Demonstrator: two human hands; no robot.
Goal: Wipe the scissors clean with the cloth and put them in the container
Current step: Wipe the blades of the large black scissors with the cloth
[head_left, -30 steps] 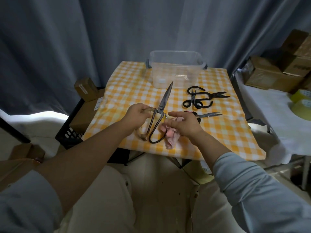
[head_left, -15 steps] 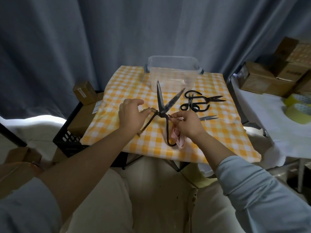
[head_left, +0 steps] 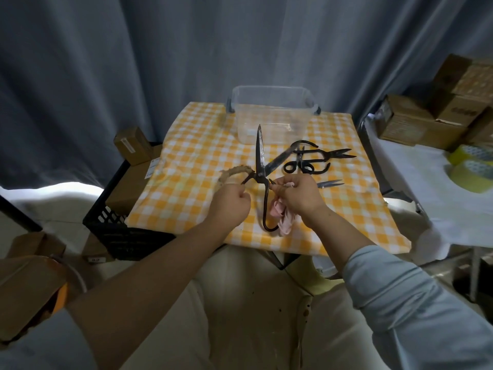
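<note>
Grey curtains (head_left: 186,49) hang behind a small table (head_left: 202,145) in yellow check, the clear container (head_left: 272,88) at its far edge. Above the near edge, the big scissors (head_left: 260,156) are spread open. The left hand (head_left: 230,202) is clenched round their rope-wrapped loop, and the right hand (head_left: 300,196) pinches the pink cloth (head_left: 282,218) against the shank beside the pivot. They look heavy, rigid, sharp iron, so the handles are the safe grip, and the soft cloth should run from spine to tip. Two other scissors (head_left: 306,161) lie towards the right edge.
</note>
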